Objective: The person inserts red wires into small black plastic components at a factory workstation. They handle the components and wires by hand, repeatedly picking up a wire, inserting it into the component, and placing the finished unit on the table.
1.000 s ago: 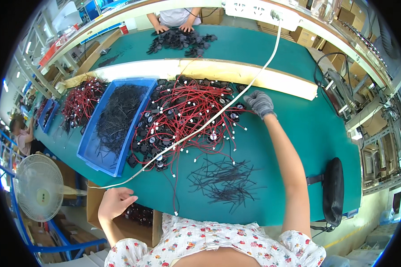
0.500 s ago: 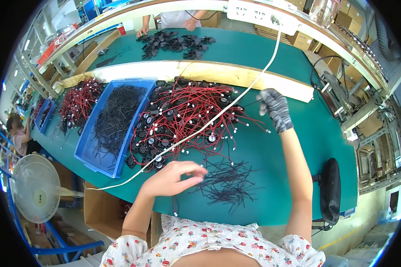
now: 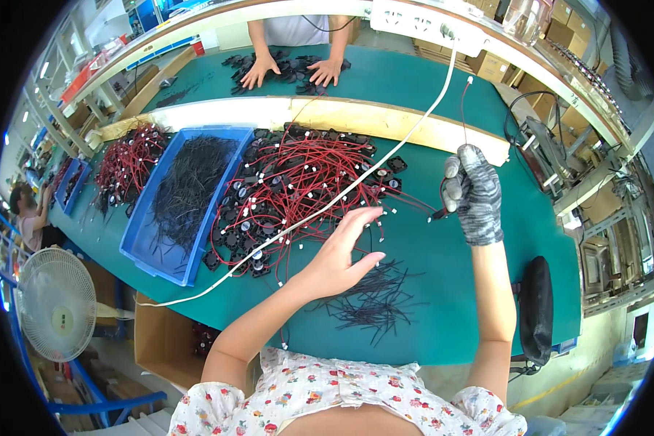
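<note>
My right hand (image 3: 474,190), in a grey knit glove, is closed round a thin red wire lead (image 3: 464,109). Its white plug sticks up beyond the glove, and a small dark part shows at the fingers; the rest is hidden in the fist. My bare left hand (image 3: 341,254) hovers with thumb and fingers apart, holding nothing. Beneath and beside it lies a loose bunch of thin black tubes (image 3: 374,305). Ahead and to its left spreads a heap of small black fans (image 3: 229,240) with tangled red wires (image 3: 305,163) and white plugs.
A blue tray (image 3: 152,265) holds many black tubes. Another red-wired heap (image 3: 127,167) lies beyond it. A white cable (image 3: 320,214) slants across the work area. A wooden rail (image 3: 400,125) divides the green table; across it, another person's hands (image 3: 327,71) rest on black parts.
My right hand has come nearer me, and a red lead with a white plug now shows above it. My left hand has moved forward and right, fingers spreading. The other person's hands have come down on the black parts.
</note>
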Tool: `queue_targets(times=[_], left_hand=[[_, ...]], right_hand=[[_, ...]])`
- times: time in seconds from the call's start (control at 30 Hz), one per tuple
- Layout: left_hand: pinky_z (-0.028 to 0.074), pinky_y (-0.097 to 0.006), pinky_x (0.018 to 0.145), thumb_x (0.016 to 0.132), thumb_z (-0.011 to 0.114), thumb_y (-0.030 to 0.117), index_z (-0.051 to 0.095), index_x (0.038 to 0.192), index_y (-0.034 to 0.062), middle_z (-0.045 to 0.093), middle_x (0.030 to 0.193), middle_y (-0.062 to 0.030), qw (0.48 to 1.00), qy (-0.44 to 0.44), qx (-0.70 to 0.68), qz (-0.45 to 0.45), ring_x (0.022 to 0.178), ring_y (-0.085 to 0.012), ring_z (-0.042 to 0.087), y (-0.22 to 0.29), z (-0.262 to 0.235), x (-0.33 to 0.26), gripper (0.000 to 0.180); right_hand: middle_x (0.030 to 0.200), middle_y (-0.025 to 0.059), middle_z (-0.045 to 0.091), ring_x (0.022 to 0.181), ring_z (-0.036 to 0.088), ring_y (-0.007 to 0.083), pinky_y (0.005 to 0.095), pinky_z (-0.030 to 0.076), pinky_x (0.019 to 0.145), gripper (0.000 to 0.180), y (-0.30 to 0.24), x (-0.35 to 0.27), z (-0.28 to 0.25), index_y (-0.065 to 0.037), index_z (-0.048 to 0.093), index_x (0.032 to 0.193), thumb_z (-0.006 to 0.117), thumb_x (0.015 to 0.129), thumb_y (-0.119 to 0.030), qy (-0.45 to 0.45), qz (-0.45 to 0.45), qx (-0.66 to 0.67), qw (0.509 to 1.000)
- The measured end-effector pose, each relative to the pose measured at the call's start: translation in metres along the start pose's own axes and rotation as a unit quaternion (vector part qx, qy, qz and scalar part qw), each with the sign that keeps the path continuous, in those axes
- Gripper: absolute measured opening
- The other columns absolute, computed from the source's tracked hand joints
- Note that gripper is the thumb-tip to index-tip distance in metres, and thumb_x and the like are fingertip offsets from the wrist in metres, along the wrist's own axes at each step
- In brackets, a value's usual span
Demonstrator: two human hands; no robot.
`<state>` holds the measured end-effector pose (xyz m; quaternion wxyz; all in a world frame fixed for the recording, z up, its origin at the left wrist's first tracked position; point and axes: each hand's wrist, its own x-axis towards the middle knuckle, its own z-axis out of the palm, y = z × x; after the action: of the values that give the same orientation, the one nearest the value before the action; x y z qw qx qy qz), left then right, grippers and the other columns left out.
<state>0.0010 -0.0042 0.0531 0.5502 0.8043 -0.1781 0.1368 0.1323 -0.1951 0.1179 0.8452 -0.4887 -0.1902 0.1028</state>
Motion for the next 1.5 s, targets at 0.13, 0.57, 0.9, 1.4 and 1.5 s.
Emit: queue_targets(times=[0.13, 0.57, 0.9, 1.4, 1.5], left_hand=[[0.034, -0.037, 0.099, 0.074, 0.067, 0.010, 0.031, 0.133, 0.0035, 0.034, 0.133, -0.0147, 0.996, -0.015, 0.068, 0.055, 0.124, -0.0264, 0.035, 0.000, 0.005, 0.010, 0.068], [0.053, -0.029, 0.064, 0.090, 0.047, 0.009, 0.042, 0.108, 0.0026, 0.055, 0.100, -0.0098, 0.872, -0.107, -0.432, -0.206, 0.084, -0.0172, 0.058, -0.016, 0.017, -0.010, 0.020], [0.038, -0.024, 0.051, 0.088, 0.046, 0.012, 0.043, 0.093, 0.0075, 0.047, 0.086, -0.0032, 0.812, -0.157, -0.501, -0.254, 0.070, -0.0083, 0.048, -0.051, 0.013, -0.019, 0.008], [0.054, -0.026, 0.057, 0.093, 0.043, 0.016, 0.048, 0.108, -0.0016, 0.054, 0.103, -0.0132, 0.872, -0.096, -0.376, -0.299, 0.090, -0.0219, 0.062, -0.016, 0.018, -0.012, 0.024], [0.052, -0.023, 0.050, 0.091, 0.047, 0.015, 0.048, 0.110, -0.0011, 0.057, 0.103, -0.0149, 0.866, -0.075, -0.387, -0.306, 0.087, -0.0214, 0.064, -0.019, 0.016, -0.013, 0.025]], right_hand=[[0.069, 0.0091, 0.058, 0.042, 0.051, 0.0135, 0.0253, 0.043, 0.034, 0.017, -0.006, -0.022, 0.032, -0.004, 0.049, 0.088, 0.048, 0.090, -0.021, -0.032, 0.050, 0.046, 0.997], [0.091, 0.0106, 0.059, 0.053, 0.053, 0.0071, 0.0192, 0.042, 0.037, 0.020, 0.003, -0.026, 0.007, -0.002, 0.054, 0.104, 0.051, 0.088, -0.013, -0.042, -0.095, 0.025, 0.994], [0.055, 0.0038, 0.047, 0.033, 0.039, 0.0102, 0.0212, 0.034, 0.030, 0.017, 0.007, -0.039, 0.014, 0.001, 0.053, 0.093, 0.055, 0.080, -0.010, 0.045, -0.105, -0.143, 0.983], [0.103, 0.0179, 0.060, 0.068, 0.063, 0.0206, 0.0268, 0.053, 0.056, 0.025, 0.004, -0.035, 0.007, 0.001, 0.052, 0.111, 0.052, 0.087, -0.009, -0.037, -0.103, -0.164, 0.980], [0.095, 0.0090, 0.063, 0.061, 0.056, 0.0126, 0.0227, 0.046, 0.053, 0.015, 0.012, -0.036, 0.002, -0.005, 0.064, 0.095, 0.061, 0.080, -0.006, -0.017, -0.184, -0.320, 0.929]])
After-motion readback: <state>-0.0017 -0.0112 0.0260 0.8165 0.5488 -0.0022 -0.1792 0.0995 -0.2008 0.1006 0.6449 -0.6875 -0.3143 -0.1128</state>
